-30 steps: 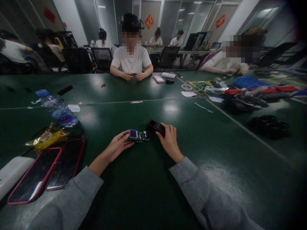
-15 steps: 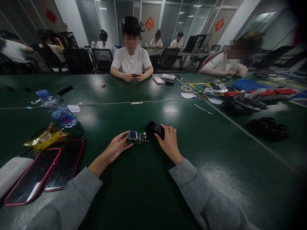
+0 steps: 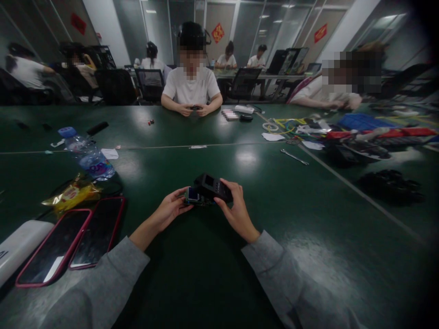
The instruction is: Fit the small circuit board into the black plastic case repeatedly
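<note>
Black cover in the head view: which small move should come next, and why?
Probably the right hand should shift the black cover slightly left: its window lies right of the screen on the circuit board that the left hand holds.

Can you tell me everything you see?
Circuit board: 1, green, middle
Case: 1, black, middle
Bottle: 1, clear, left
Snack bag: 1, yellow, left
Phones: 2, red-edged, left
Block: 1, white, left
Wrench: 1, silver, right
Cables: too tangled to count, mixed, right
Bundle: 1, black, right
Paper pieces: at least 3, white, mid-table
Small bits: uncountable, mixed, table
Table: 1, green, below
Chairs: several, black, behind
Wall signs: 3, red, back
People: 7, mostly white tops, beyond
Sleeves: 2, grey, bottom
Left hand: 1, bare, on board
Right hand: 1, bare, on case
</note>
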`<state>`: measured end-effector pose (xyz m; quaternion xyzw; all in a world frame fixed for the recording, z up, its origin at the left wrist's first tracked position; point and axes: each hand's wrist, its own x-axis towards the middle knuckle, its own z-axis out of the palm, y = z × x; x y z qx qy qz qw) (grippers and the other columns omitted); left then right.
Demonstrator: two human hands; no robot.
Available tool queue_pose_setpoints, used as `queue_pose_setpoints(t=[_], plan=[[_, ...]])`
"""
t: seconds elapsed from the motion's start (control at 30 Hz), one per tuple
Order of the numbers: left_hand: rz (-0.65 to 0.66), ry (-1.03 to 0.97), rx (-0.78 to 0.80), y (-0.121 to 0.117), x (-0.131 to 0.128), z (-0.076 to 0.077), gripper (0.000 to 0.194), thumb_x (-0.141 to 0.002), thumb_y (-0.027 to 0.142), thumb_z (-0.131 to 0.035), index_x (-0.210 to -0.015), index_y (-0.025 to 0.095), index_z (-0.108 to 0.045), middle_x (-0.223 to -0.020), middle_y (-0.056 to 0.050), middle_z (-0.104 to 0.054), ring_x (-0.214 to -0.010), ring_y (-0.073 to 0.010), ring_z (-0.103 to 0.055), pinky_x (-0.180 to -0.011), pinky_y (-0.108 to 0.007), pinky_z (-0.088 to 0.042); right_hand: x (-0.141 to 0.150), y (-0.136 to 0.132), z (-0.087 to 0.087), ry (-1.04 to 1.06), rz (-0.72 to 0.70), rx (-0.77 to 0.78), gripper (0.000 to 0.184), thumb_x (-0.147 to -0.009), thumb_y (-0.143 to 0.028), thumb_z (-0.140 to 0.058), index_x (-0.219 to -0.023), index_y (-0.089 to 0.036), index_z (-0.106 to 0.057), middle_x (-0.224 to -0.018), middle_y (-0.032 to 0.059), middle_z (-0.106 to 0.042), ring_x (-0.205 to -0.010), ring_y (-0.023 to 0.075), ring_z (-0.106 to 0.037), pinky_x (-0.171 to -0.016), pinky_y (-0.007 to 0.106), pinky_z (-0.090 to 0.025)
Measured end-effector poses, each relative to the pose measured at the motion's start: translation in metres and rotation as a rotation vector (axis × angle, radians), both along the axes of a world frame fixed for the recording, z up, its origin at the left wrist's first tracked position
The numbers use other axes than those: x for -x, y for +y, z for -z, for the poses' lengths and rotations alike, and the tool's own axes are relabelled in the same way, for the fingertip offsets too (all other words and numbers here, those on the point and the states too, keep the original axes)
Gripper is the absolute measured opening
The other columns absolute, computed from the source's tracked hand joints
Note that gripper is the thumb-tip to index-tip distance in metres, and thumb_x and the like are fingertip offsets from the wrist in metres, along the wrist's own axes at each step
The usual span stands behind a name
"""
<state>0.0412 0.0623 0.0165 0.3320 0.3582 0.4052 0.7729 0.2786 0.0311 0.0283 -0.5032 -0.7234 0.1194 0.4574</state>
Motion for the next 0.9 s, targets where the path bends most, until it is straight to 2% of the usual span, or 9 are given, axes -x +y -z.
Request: queue_pose_setpoints(t=[0.2, 0.37, 0.57, 0.7, 0.8, 0.9], plan=[[-0.043, -0.008, 0.008, -0.003, -0.003, -0.006, 0.033, -0.084, 0.006, -0.065, -0.116, 0.015, -0.062, -0.112, -0.010, -0.064, -0.097, -0.0191, -0.066, -0.102, -0.046, -0.047, 0.008, -0.001, 0.002, -0.041, -0.108, 0.029, 0.051, -0.091, -0.035, -0.058, -0.138, -0.028, -0.041, -0.124, 0.0095, -0.051, -0.116, 0.0272, -0.046, -0.102, 0.048, -0.042], [-0.030, 0.013, 0.033, -0.003, -0.004, -0.010, 0.035, -0.084, 0.006, -0.065, -0.117, 0.016, -0.061, -0.116, -0.010, -0.063, -0.102, -0.0209, -0.066, -0.103, -0.045, -0.046, 0.005, 0.003, 0.005, -0.068, -0.122, 0.058, 0.051, -0.090, -0.036, -0.059, -0.138, -0.030, -0.042, -0.123, 0.0097, -0.052, -0.116, 0.0283, -0.047, -0.099, 0.051, -0.044], [-0.032, -0.009, 0.048, -0.002, -0.002, -0.006, 0.034, -0.087, 0.007, -0.061, -0.120, 0.016, -0.061, -0.115, -0.011, -0.065, -0.101, -0.0207, -0.067, -0.101, -0.044, -0.047, 0.005, 0.007, 0.012, -0.064, -0.150, 0.102, 0.050, -0.087, -0.035, -0.063, -0.133, -0.029, -0.046, -0.122, 0.0088, -0.056, -0.115, 0.0283, -0.049, -0.099, 0.052, -0.044], [-0.021, -0.060, 0.049, -0.001, -0.001, -0.006, 0.030, -0.092, 0.025, -0.059, -0.121, 0.014, -0.060, -0.113, -0.013, -0.066, -0.102, -0.0226, -0.066, -0.101, -0.044, -0.046, 0.005, 0.008, 0.011, -0.044, -0.161, 0.113, 0.050, -0.086, -0.034, -0.065, -0.132, -0.029, -0.047, -0.123, 0.0091, -0.057, -0.114, 0.0285, -0.050, -0.098, 0.052, -0.045], [-0.003, -0.055, 0.070, -0.001, -0.002, -0.009, 0.042, -0.093, 0.040, -0.057, -0.125, 0.013, -0.056, -0.118, -0.017, -0.064, -0.106, -0.0252, -0.064, -0.103, -0.045, -0.044, 0.003, 0.009, 0.009, 0.017, -0.195, 0.156, 0.050, -0.085, -0.034, -0.066, -0.131, -0.028, -0.047, -0.124, 0.0089, -0.056, -0.114, 0.0269, -0.053, -0.098, 0.050, -0.045], [0.003, -0.029, 0.071, -0.002, -0.004, -0.012, 0.051, -0.092, 0.046, -0.058, -0.130, 0.012, -0.052, -0.123, -0.019, -0.060, -0.107, -0.0268, -0.063, -0.104, -0.047, -0.042, 0.002, 0.010, 0.010, 0.115, -0.249, 0.226, 0.051, -0.085, -0.033, -0.067, -0.130, -0.026, -0.045, -0.127, 0.0088, -0.055, -0.117, 0.0250, -0.055, -0.101, 0.047, -0.045]])
